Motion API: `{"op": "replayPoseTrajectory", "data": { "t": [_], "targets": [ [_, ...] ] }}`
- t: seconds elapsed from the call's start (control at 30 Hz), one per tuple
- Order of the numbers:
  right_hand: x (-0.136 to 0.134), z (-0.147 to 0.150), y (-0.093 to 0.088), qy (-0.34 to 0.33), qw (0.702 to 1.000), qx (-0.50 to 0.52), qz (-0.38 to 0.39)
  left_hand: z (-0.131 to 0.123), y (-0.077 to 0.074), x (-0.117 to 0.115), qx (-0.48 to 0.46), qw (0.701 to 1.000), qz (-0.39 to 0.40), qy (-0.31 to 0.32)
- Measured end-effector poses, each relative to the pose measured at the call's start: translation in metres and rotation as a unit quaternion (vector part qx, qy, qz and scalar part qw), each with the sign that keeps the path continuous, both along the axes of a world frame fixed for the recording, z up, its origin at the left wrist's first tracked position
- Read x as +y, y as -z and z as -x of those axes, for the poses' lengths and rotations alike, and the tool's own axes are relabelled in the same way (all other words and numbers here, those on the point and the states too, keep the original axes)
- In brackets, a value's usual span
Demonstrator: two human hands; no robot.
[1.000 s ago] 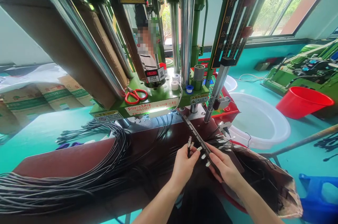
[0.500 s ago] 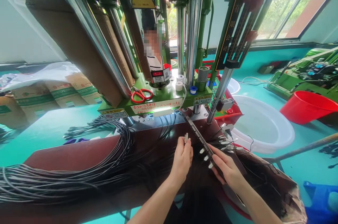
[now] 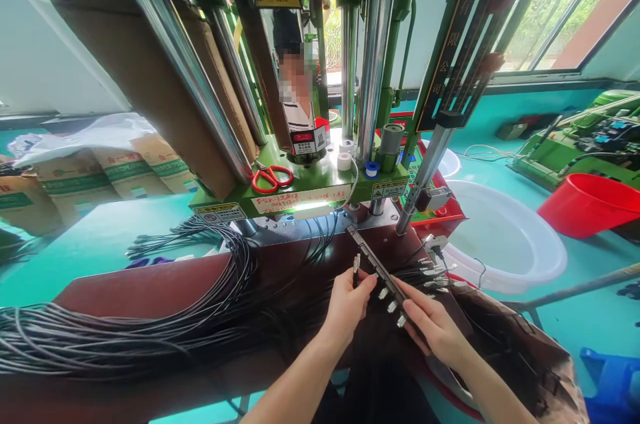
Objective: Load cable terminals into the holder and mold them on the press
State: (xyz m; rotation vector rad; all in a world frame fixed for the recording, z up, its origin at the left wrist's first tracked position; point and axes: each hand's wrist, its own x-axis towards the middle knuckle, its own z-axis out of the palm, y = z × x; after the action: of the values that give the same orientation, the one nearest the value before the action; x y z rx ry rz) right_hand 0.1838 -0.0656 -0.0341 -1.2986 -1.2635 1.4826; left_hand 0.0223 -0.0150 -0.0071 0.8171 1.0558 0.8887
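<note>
Lower centre of frame: pinching small metal-tipped connectors (image 3: 357, 262) upright in left hand (image 3: 349, 297), between thumb and fingers. Just right of that, clamping near end of slim dark bar (image 3: 379, 269) in right hand (image 3: 435, 324), thumb on upper face. Slanting from there up and left, ending near steel plate (image 3: 280, 233) at centre of frame. Apart from each other, on either side of bar. Close to bar with left thumb; unable to judge contact. Jutting from lower-left edge of bar, between both hands: silver plugs (image 3: 393, 307) in a row, three clearly countable.

Right of bar: more cable ends with pale connectors (image 3: 434, 272). Spread from lower left toward centre, over red-brown tabletop (image 3: 125, 283): thick bundle of black cables (image 3: 150, 341). Above centre: red-handled scissors (image 3: 273, 179), lying on green press base (image 3: 320, 183). Right side: white tub (image 3: 553, 257), with red bucket (image 3: 585, 207) just beyond.
</note>
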Motion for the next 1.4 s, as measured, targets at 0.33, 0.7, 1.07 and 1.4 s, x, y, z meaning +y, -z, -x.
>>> {"op": "replayPoseTrajectory", "data": {
  "t": [0.33,0.7,1.07,1.4],
  "targets": [
    [0.0,0.003,-0.007,0.037,0.999,0.011,0.001,0.004,0.002,0.007,0.003,0.995,-0.081,-0.065],
    [0.0,0.0,-0.006,0.033,0.999,0.013,-0.006,0.015,0.011,0.009,0.116,0.973,-0.201,0.009],
    [0.001,-0.002,-0.008,0.009,1.0,0.009,-0.001,0.02,0.01,0.008,0.224,0.951,-0.212,0.021],
    [0.003,-0.006,-0.003,-0.023,1.0,0.017,-0.004,0.022,0.009,0.011,0.169,0.963,-0.206,0.049]
  ]
}}
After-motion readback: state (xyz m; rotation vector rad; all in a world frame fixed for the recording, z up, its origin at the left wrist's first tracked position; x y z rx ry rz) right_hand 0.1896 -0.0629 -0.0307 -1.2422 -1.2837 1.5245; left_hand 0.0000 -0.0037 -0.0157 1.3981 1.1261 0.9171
